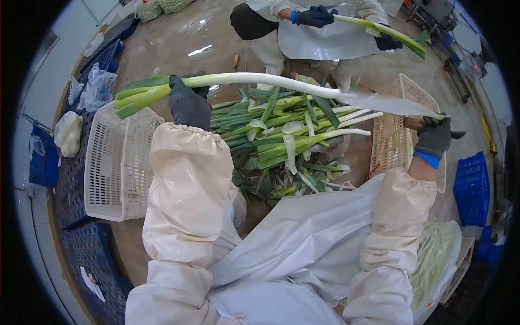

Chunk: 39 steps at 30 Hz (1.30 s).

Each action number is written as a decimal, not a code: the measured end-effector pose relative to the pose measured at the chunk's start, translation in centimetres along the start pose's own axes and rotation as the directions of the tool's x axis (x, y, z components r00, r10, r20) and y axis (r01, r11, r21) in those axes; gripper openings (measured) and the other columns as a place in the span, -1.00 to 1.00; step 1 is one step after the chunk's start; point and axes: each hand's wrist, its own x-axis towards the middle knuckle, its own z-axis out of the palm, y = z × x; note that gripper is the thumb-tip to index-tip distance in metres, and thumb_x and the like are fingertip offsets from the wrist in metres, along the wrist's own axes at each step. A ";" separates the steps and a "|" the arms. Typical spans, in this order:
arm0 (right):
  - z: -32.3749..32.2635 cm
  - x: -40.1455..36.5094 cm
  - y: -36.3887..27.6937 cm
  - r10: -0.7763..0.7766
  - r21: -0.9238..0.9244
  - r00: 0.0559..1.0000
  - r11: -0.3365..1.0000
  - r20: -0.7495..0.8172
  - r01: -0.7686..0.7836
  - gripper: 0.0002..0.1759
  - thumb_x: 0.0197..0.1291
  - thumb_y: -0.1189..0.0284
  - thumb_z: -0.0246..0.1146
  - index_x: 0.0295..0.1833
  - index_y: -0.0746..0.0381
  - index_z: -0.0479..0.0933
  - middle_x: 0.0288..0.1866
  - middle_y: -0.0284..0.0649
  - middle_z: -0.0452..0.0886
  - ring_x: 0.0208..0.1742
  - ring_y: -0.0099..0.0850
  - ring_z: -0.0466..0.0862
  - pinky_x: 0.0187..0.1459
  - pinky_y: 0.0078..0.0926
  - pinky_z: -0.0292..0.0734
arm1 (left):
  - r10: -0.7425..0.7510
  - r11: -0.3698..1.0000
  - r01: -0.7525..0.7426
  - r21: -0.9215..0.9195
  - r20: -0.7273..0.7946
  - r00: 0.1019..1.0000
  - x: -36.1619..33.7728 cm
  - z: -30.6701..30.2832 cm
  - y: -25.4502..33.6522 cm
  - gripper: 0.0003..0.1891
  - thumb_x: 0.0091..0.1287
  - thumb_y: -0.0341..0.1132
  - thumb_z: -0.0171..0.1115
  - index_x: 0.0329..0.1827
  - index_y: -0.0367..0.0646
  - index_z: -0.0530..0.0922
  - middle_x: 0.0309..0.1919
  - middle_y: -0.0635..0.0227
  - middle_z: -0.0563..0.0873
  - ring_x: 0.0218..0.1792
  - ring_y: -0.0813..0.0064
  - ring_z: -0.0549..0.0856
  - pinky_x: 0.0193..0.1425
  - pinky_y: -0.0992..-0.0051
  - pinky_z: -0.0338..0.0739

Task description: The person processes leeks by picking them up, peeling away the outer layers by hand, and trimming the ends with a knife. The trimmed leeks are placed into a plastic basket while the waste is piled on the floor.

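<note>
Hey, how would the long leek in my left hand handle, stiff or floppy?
The leek probably flexes rather than flops: its white shaft reaches far past the left hand in only a gentle curve. It may feel slippery, since that shaft looks smooth.

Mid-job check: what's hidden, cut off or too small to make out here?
- Head view, rest of the wooden handle: covered by the right hand.
- Head view, bottom of the leek pile: buried by its upper layers.
- Head view, head of the co-worker: cut off by the top edge.
</note>
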 end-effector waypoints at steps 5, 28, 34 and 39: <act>2.2 -2.6 -3.7 0.081 0.082 0.959 0.995 -0.270 -0.061 -0.76 0.40 0.19 0.12 -0.16 0.14 0.51 -0.46 -0.33 0.49 -0.49 -0.46 0.50 -0.46 -0.50 0.41 | 0.095 0.995 -0.096 -0.014 -0.054 0.994 0.3 0.0 1.2 -0.63 0.51 -0.06 -0.04 0.01 -0.25 0.41 -0.18 0.07 0.59 -0.11 0.07 0.63 0.06 -0.06 0.62; 18.7 -23.1 -3.3 0.513 -0.389 0.585 0.858 0.628 -0.335 -0.76 0.12 0.39 0.34 -0.21 0.35 0.56 -0.48 -0.24 0.61 -0.68 -0.54 0.54 -0.70 -0.59 0.37 | -0.548 0.836 0.366 0.408 0.601 0.582 -15.0 2.8 -8.7 -0.35 0.45 0.30 -0.26 -0.02 -0.15 0.49 -0.45 0.28 0.61 -0.54 0.47 0.61 -0.52 0.48 0.56; 18.0 -22.4 -1.6 0.222 -0.306 0.762 0.951 0.609 -0.032 -0.74 0.12 0.42 0.33 -0.15 0.38 0.56 -0.40 -0.25 0.65 -0.49 -0.56 0.59 -0.48 -0.55 0.48 | -0.598 0.790 0.311 0.529 0.553 0.580 -16.5 2.9 -8.5 -0.38 0.48 0.25 -0.27 -0.06 -0.14 0.52 -0.48 0.33 0.61 -0.59 0.51 0.56 -0.53 0.53 0.49; 18.2 -22.1 -1.0 0.181 -0.288 0.786 0.958 0.591 -0.004 -0.74 0.16 0.42 0.29 -0.10 0.38 0.57 -0.37 -0.28 0.65 -0.41 -0.57 0.57 -0.37 -0.52 0.49 | -0.623 0.751 0.294 0.591 0.486 0.613 -17.6 3.0 -7.8 -0.44 0.50 0.18 -0.18 -0.21 -0.16 0.55 -0.55 0.40 0.58 -0.63 0.60 0.50 -0.56 0.55 0.39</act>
